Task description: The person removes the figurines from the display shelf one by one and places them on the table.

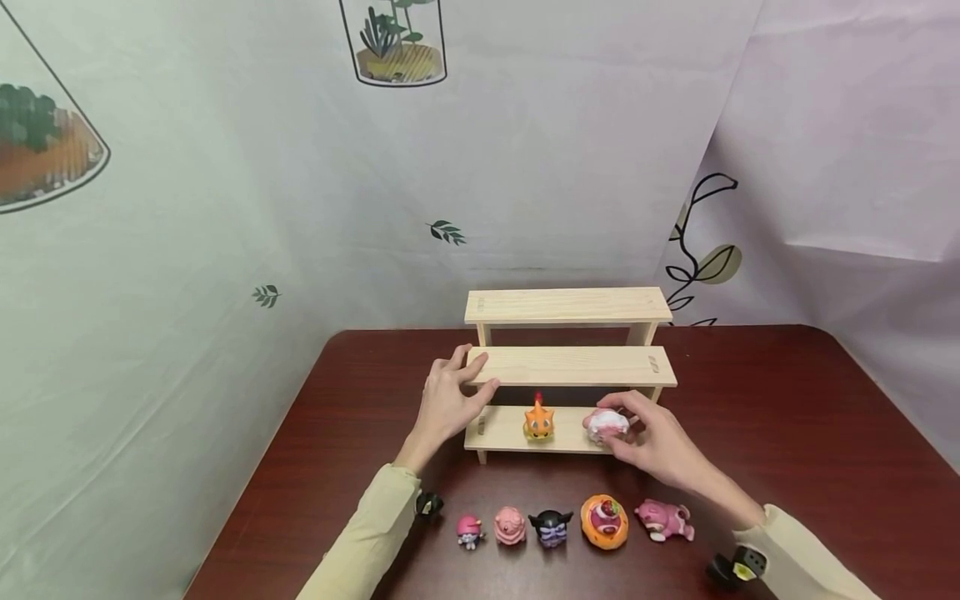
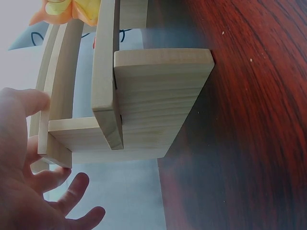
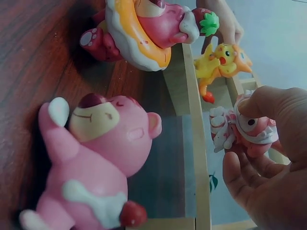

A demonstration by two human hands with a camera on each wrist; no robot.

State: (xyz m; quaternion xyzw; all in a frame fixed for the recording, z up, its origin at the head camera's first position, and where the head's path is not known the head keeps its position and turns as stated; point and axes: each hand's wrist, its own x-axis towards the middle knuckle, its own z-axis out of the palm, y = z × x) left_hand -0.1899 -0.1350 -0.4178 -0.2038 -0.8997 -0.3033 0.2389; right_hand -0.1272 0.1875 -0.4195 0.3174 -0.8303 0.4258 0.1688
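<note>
A three-tier wooden display shelf (image 1: 570, 367) stands on the table. My left hand (image 1: 448, 400) grips the left end of its middle tier, thumb at the front edge and fingers round the end (image 2: 53, 179). In my right hand (image 1: 660, 442) a pink-and-white figurine (image 1: 606, 425) is pinched between thumb and fingers at the right part of the lowest tier. The right wrist view shows this figurine (image 3: 252, 127) with a big dark eye; whether its base touches the board I cannot tell. Left of it, an orange-and-yellow figurine (image 1: 538, 422) stands on the same tier.
In front of the shelf lies a row of figurines: a small pink-and-blue one (image 1: 470, 531), a round pink one (image 1: 510, 526), a black-and-purple one (image 1: 552, 528), a bear in an orange ring (image 1: 604, 522) and a pink bear (image 1: 664, 520) lying down. A patterned curtain (image 1: 525, 167) hangs behind.
</note>
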